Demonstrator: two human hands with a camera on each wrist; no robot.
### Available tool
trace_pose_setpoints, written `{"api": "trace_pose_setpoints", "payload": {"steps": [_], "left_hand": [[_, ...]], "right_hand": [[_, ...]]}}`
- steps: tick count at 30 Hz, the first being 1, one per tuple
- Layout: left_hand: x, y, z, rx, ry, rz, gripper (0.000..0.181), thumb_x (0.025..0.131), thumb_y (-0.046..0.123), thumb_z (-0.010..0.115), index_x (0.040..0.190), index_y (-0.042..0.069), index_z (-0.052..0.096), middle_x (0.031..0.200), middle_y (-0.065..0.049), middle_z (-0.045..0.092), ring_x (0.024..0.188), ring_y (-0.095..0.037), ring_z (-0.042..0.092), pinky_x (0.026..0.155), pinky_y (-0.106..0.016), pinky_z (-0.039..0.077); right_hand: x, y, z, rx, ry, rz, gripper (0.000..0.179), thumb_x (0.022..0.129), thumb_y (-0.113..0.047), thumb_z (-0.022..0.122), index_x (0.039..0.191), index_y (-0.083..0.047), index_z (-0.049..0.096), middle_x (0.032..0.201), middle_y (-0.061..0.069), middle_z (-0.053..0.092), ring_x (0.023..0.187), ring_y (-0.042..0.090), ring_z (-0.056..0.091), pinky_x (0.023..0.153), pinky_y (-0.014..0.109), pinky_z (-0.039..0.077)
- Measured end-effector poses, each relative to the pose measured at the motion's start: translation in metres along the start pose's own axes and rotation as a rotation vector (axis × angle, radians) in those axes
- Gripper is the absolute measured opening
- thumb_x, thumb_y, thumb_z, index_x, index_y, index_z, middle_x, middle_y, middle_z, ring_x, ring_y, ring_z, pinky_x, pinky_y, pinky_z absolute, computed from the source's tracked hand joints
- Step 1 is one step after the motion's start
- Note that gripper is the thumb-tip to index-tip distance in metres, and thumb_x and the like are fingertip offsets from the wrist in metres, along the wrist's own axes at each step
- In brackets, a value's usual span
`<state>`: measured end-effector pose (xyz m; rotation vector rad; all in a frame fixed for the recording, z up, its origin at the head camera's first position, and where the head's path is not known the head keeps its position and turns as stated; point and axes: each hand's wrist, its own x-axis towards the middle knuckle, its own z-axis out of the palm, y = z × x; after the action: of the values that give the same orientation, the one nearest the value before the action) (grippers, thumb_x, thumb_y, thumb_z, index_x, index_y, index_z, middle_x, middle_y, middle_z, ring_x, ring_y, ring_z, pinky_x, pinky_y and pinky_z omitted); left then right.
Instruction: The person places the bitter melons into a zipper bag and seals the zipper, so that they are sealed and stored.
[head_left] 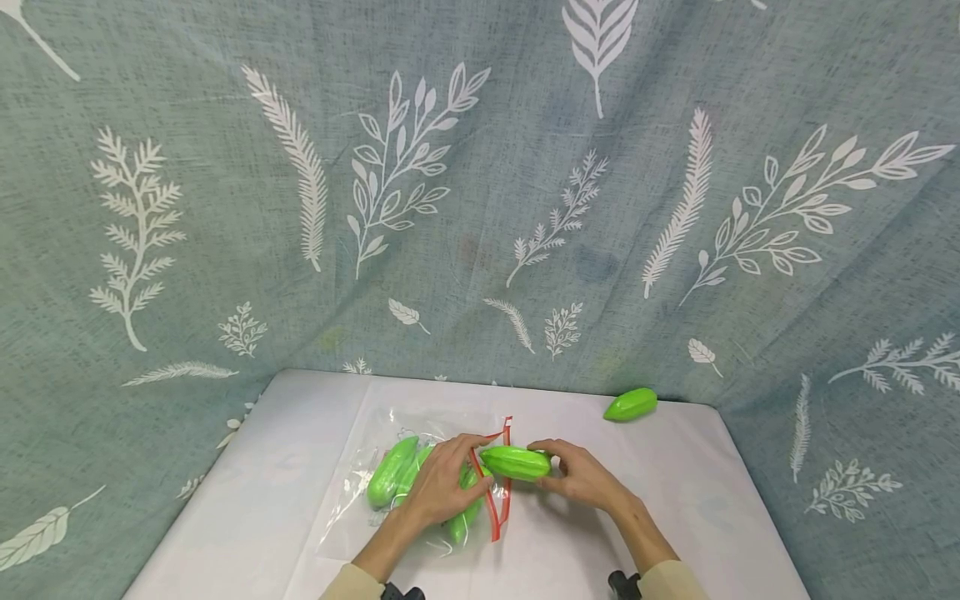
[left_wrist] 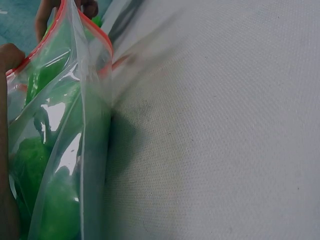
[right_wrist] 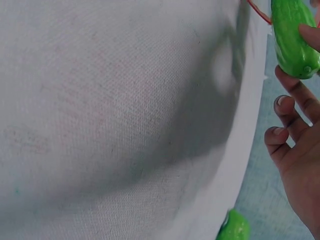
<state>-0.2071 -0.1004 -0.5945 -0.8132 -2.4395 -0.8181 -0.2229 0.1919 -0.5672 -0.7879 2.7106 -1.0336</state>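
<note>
My right hand (head_left: pixel 588 477) pinches the right end of a bright green, ridged toy cucumber (head_left: pixel 516 462) between thumb and fingers. The cucumber's pointed end is at the mouth of a clear zip bag (head_left: pixel 341 521) with a red-edged opening. My left hand (head_left: pixel 444 483) lies over the bag and grips its red edge, holding the mouth apart. Several more green cucumbers (head_left: pixel 392 472) lie inside the bag, partly hidden under the left hand. Seen from the right wrist, the held cucumber (right_wrist: pixel 292 37) has the thumb on its side and a fingertip at its rounded end.
Another green cucumber (head_left: pixel 632 405) lies near the table's back right edge. The white table (head_left: pixel 585 558) is bounded by a grey-green leaf-patterned cloth (head_left: pixel 465 333) behind and at the sides.
</note>
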Motion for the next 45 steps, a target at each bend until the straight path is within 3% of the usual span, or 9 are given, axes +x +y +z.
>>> {"api": "trace_pose_setpoints", "payload": {"steps": [6, 19, 26, 33, 45], "left_hand": [[-0.001, -0.001, 0.001, 0.007, 0.013, 0.005, 0.065, 0.079, 0.039, 0.082, 0.136, 0.022, 0.057, 0.129, 0.011, 0.061, 0.119, -0.013, 0.06, 0.099, -0.042, 0.049], [0.0, -0.001, 0.0, -0.01, -0.017, -0.021, 0.063, 0.081, 0.039, 0.08, 0.137, 0.025, 0.055, 0.129, 0.012, 0.061, 0.12, -0.013, 0.059, 0.102, -0.042, 0.048], [0.001, 0.001, -0.002, -0.014, -0.033, -0.032, 0.062, 0.082, 0.038, 0.081, 0.137, 0.023, 0.056, 0.129, 0.012, 0.061, 0.121, -0.013, 0.059, 0.102, -0.042, 0.048], [0.001, -0.001, 0.0, -0.009, -0.006, -0.004, 0.064, 0.08, 0.038, 0.082, 0.136, 0.022, 0.057, 0.128, 0.012, 0.061, 0.119, -0.013, 0.06, 0.099, -0.043, 0.049], [0.001, -0.001, 0.0, -0.011, -0.022, -0.028, 0.064, 0.081, 0.04, 0.08, 0.138, 0.026, 0.055, 0.128, 0.014, 0.061, 0.118, -0.01, 0.059, 0.1, -0.041, 0.049]], "right_hand": [[0.003, -0.003, 0.002, -0.007, -0.02, 0.032, 0.06, 0.087, -0.037, 0.075, 0.139, -0.016, 0.055, 0.112, -0.001, 0.065, 0.069, 0.009, 0.053, 0.06, 0.026, 0.046], [0.006, -0.007, 0.002, -0.014, -0.011, 0.051, 0.051, 0.085, -0.038, 0.077, 0.131, -0.023, 0.06, 0.109, -0.004, 0.066, 0.069, 0.008, 0.052, 0.059, 0.026, 0.046], [0.008, -0.009, 0.003, -0.033, 0.006, 0.035, 0.053, 0.085, -0.041, 0.077, 0.132, -0.022, 0.062, 0.106, -0.01, 0.062, 0.093, 0.018, 0.059, 0.072, 0.029, 0.046], [0.008, -0.01, 0.003, -0.033, -0.003, 0.05, 0.051, 0.087, -0.042, 0.076, 0.134, -0.025, 0.061, 0.087, -0.011, 0.06, 0.074, 0.01, 0.055, 0.06, 0.026, 0.047], [0.008, -0.01, 0.005, -0.033, -0.002, 0.032, 0.05, 0.092, -0.036, 0.07, 0.139, -0.021, 0.059, 0.094, -0.011, 0.061, 0.079, 0.011, 0.055, 0.065, 0.026, 0.045]]}}
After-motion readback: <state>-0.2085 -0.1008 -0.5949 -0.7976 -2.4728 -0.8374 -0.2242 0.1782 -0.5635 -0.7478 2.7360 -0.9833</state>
